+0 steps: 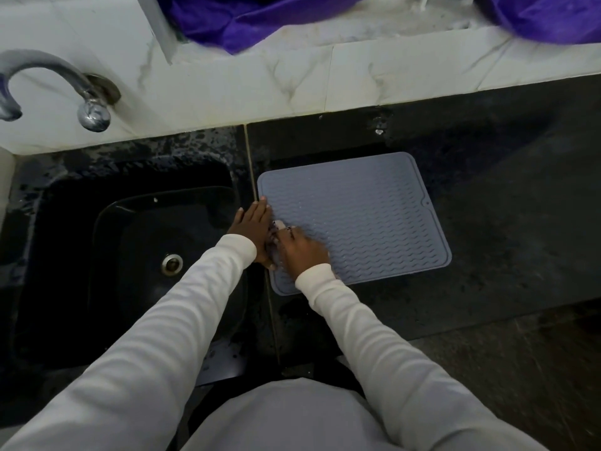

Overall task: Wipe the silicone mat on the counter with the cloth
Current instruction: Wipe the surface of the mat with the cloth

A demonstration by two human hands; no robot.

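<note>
Currently the silicone mat [354, 219] lies on the counter [507, 222] beside the sink [130, 255], steadied by the flat left hand [252, 231]. A small cloth [280, 226] seems bunched under the right hand [302, 252], though the grip cannot be told; overlapping strokes along the ridges are advised.

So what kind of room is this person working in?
Most likely a home kitchen. A dark sink with a drain is set into a black stone counter, a chrome tap comes out of the marble-look wall tiles, and a grey ridged silicone mat lies beside the sink.
</note>
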